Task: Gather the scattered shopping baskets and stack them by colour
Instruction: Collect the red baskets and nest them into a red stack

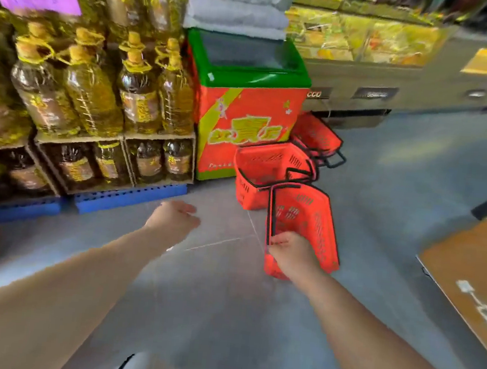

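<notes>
Red basket [304, 220]: tilted, gripped at rim by right hand [286, 249]. Left hand [175, 216]: empty, fingers relaxed. Second red basket [265, 168] beside freezer [244, 109]; third red basket [317, 132] tipped behind (apparently unstacked). Progress: early, stacking mostly outstanding.

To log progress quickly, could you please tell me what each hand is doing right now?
Left hand: open, holding nothing.
Right hand: grips the red basket.

So the oil bottles [90, 90] sit left of the freezer [253, 107], first basket [264, 171] right in front of it, second basket [316, 135] behind that, third basket [301, 220] nearest me.
</notes>
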### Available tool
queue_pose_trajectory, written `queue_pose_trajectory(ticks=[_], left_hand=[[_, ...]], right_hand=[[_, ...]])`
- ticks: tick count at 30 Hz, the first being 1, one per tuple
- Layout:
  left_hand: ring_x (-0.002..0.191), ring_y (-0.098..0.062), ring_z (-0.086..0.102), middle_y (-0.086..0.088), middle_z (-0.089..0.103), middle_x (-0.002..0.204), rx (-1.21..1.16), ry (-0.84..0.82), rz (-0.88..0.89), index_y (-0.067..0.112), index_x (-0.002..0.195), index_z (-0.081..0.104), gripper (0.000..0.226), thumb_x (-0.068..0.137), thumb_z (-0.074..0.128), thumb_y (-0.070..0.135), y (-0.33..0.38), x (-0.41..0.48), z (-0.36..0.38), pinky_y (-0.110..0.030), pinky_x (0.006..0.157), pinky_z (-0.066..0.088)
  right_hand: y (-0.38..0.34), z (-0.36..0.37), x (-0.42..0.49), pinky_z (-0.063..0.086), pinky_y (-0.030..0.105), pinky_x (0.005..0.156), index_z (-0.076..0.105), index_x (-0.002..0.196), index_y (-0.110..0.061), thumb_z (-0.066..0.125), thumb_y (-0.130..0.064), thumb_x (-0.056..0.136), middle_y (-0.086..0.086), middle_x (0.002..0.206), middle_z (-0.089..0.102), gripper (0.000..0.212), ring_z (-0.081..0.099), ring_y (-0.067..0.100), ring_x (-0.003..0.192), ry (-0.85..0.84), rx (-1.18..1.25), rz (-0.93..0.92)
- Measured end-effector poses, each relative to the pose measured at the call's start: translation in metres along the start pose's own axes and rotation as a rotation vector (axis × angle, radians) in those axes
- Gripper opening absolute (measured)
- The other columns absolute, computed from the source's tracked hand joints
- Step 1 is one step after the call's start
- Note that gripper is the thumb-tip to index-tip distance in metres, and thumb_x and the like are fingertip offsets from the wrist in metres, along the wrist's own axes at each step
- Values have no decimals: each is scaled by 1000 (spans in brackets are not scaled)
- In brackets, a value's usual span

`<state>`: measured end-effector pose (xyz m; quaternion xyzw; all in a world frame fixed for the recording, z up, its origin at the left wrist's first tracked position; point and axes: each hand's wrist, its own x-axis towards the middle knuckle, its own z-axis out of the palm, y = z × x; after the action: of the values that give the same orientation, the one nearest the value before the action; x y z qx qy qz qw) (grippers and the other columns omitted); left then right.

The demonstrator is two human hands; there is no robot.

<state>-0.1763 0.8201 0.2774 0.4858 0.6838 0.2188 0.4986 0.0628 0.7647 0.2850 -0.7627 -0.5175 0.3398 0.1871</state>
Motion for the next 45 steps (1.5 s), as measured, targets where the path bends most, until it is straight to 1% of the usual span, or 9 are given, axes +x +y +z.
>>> queue_pose_trajectory(ticks=[6,10,14,18,25,32,36,40,45], left_hand=[[68,-16,60,3,62,76,111,-45,51,26,101,62,19,83,62,21,66,82,51,-23,60,50],[57,-15,55,4,61,72,198,-126,49,27,101,62,19,83,63,24,99,166,88,-20,56,46],[75,-25,61,-8,65,86,278,-257,42,18,110,66,29,82,66,21,121,242,129,-34,78,54],[93,-31,65,-15,68,104,387,-363,57,27,100,62,18,82,66,25,134,317,177,-40,86,55],[75,-26,61,-1,62,76,412,-411,15,18,102,63,21,82,66,21,97,388,264,-40,81,55],[93,-35,68,-15,69,96,457,-407,-107,17,107,62,24,83,64,18,-4,411,338,-45,86,56],[75,-29,62,-10,64,88,419,-385,-227,11,113,61,29,84,63,15,-65,408,367,-35,78,52],[85,-29,63,-12,64,105,445,-366,-307,14,124,55,40,86,64,22,-101,393,387,-41,90,54],[74,-25,58,-15,61,99,242,-337,-521,6,113,56,32,93,57,31,-122,363,413,-33,68,53]], right_hand=[[31,-30,74,49,31,62,69,92,2,60,-10,80,19,86,72,18,68,29,79,50,70,150],[47,-34,143,38,6,40,66,98,-6,57,-10,87,-3,68,58,15,58,-6,49,38,169,285],[64,-26,202,48,33,68,67,76,-1,57,-7,79,23,79,68,13,66,33,83,94,127,411],[110,-5,258,51,36,85,68,96,-9,62,-15,79,14,99,72,19,66,30,96,85,165,542],[206,39,320,44,31,92,59,119,-11,64,-20,79,12,117,66,41,60,28,110,-26,93,597],[318,110,351,41,33,102,55,128,-14,70,-20,71,10,125,63,59,56,26,118,-153,-140,406],[382,135,352,29,36,109,52,128,-17,62,-29,78,7,126,58,52,46,27,122,-230,-542,188],[413,140,349,27,37,106,53,122,-16,56,-34,88,9,119,60,39,46,29,117,-210,-661,85],[392,161,339,30,39,99,53,119,-16,54,-40,89,10,115,61,39,49,30,114,-231,-652,76]])
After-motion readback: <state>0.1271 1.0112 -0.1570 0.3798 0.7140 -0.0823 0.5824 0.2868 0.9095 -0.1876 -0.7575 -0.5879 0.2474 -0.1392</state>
